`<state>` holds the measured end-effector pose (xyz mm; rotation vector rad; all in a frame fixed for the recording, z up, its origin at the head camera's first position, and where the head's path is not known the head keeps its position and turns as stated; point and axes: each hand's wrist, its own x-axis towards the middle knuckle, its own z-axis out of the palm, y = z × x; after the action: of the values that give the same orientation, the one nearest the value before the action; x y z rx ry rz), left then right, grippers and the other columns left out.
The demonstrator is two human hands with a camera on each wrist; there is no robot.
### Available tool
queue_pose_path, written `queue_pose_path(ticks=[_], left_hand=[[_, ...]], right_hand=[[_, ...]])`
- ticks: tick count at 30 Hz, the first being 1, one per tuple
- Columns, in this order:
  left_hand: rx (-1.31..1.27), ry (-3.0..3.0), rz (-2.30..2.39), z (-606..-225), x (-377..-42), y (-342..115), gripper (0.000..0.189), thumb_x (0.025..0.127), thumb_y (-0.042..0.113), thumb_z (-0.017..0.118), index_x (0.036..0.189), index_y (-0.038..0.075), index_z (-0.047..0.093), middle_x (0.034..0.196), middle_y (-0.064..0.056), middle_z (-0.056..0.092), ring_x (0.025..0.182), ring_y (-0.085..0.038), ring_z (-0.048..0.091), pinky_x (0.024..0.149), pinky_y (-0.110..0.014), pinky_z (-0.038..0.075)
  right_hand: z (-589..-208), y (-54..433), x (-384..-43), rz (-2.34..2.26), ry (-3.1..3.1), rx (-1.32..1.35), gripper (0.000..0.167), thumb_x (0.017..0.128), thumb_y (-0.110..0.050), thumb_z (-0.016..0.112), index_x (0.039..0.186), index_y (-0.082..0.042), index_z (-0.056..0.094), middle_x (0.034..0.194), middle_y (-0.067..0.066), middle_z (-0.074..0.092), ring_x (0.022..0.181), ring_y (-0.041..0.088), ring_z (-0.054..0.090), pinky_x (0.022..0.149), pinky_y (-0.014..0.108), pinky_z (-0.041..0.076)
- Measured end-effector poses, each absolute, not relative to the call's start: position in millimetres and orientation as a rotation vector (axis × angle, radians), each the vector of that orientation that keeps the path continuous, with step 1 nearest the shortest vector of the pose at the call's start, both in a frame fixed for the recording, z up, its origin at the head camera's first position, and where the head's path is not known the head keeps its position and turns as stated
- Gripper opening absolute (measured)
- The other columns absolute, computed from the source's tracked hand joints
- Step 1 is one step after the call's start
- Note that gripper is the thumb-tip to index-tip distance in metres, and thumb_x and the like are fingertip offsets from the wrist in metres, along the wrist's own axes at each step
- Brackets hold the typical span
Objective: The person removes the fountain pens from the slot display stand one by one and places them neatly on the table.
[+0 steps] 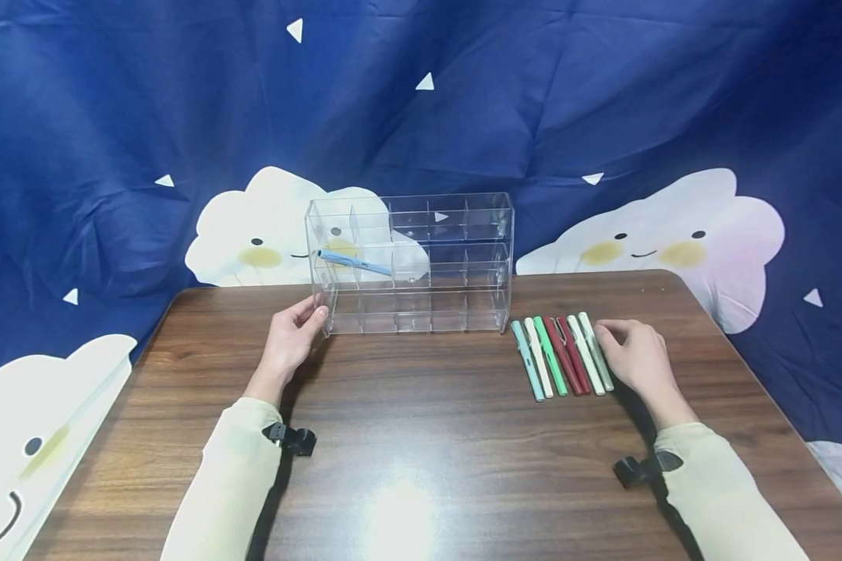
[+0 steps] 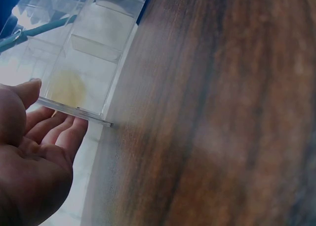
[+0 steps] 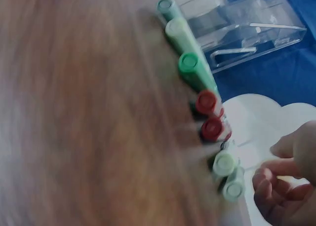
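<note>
A clear acrylic pen rack point(image 1: 412, 300) with rows of small compartments stands at the back of the table. My left hand point(image 1: 291, 335) grips its lower left side, thumb in front and the other fingers around the side panel, as the left wrist view point(image 2: 44, 147) shows. One light blue pen point(image 1: 354, 262) lies slanted across the left compartments of the rack's middle tier. My right hand point(image 1: 635, 351) is beside the right end of a row of pens, fingers loosely bent with nothing between them. Nearest to it is a grey-green pen point(image 1: 596, 351).
The row also has a light blue pen point(image 1: 528, 362), a white pen point(image 1: 539, 358), a bright green pen point(image 1: 550, 357), two dark red pens point(image 1: 564, 357) and a pale pen point(image 1: 585, 356). Behind the wooden table point(image 1: 421, 436) hangs a blue cloth point(image 1: 463, 101) with clouds.
</note>
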<state>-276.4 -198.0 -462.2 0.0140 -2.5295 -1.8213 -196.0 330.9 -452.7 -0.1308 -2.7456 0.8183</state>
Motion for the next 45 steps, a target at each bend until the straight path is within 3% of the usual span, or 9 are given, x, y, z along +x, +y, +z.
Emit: queue_pose_path(ticks=[3,5,10,13,21,28,34,45], left_hand=[[0.009,-2.522,-1.820,-461.6,-276.0,-198.5,0.048,0.111,0.020,0.062,0.155,0.000,0.055,0.149,-0.023,0.064,0.137,-0.030,0.063,0.092,-0.004,0.049],[0.011,-2.522,-1.814,-461.3,-275.4,-197.9,0.048,0.111,0.020,0.062,0.154,0.000,0.055,0.149,-0.023,0.064,0.136,-0.028,0.063,0.091,-0.003,0.049],[0.018,-2.512,-1.821,-461.9,-275.6,-196.9,0.048,0.111,0.020,0.062,0.154,0.000,0.056,0.147,-0.024,0.065,0.131,-0.024,0.066,0.090,-0.004,0.050],[0.016,-2.509,-1.830,-462.6,-276.8,-196.8,0.049,0.111,0.020,0.061,0.155,0.000,0.055,0.148,-0.025,0.064,0.130,-0.024,0.066,0.090,-0.005,0.051],[0.012,-2.494,-1.847,-463.4,-278.6,-197.5,0.050,0.110,0.019,0.062,0.155,-0.002,0.054,0.148,-0.026,0.064,0.135,-0.030,0.064,0.092,-0.005,0.050],[0.007,-2.489,-1.866,-460.5,-276.0,-197.5,0.049,0.110,0.020,0.063,0.154,0.000,0.056,0.147,-0.024,0.065,0.132,-0.028,0.065,0.090,-0.003,0.050],[0.004,-2.491,-1.855,-460.4,-275.8,-197.4,0.048,0.110,0.019,0.062,0.154,-0.001,0.056,0.147,-0.024,0.064,0.132,-0.026,0.065,0.091,-0.003,0.050],[-0.001,-2.484,-1.855,-463.0,-276.3,-197.1,0.048,0.111,0.017,0.061,0.154,-0.002,0.054,0.150,-0.024,0.062,0.137,-0.031,0.062,0.094,-0.004,0.049]], right_hand=[[-447.4,325.6,-194.3,0.853,-2.671,-0.118,0.036,0.109,-0.022,0.059,0.126,0.006,0.075,0.117,0.034,0.075,0.095,0.046,0.071,0.082,0.052,0.054],[-443.6,321.6,-194.4,0.867,-2.636,-0.100,0.034,0.108,-0.022,0.060,0.125,0.003,0.076,0.114,0.030,0.077,0.085,0.032,0.070,0.075,0.042,0.050],[-433.5,310.0,-195.5,0.930,-2.560,-0.061,0.030,0.108,-0.021,0.062,0.124,-0.001,0.078,0.115,0.026,0.079,0.081,-0.011,0.055,0.074,0.021,0.045],[-428.5,301.7,-196.3,0.984,-2.511,-0.033,0.029,0.108,-0.020,0.063,0.124,-0.001,0.078,0.115,0.026,0.079,0.080,-0.023,0.049,0.075,0.013,0.043],[-416.5,276.0,-201.8,1.163,-2.370,0.105,0.025,0.108,-0.012,0.064,0.124,0.002,0.077,0.109,0.026,0.081,0.085,-0.024,0.059,0.078,0.000,0.046],[-408.0,256.7,-210.7,1.251,-2.295,0.233,0.023,0.105,-0.006,0.066,0.124,0.002,0.077,0.114,0.025,0.080,0.093,-0.021,0.063,0.080,0.001,0.049],[-404.3,237.1,-217.9,1.295,-2.236,0.287,0.021,0.102,-0.005,0.071,0.121,-0.001,0.079,0.116,0.021,0.080,0.098,-0.016,0.064,0.089,0.005,0.048],[-401.3,207.6,-231.9,1.369,-2.204,0.432,0.023,0.101,-0.005,0.073,0.123,-0.003,0.079,0.120,0.017,0.080,0.102,-0.005,0.070,0.091,0.008,0.053]])
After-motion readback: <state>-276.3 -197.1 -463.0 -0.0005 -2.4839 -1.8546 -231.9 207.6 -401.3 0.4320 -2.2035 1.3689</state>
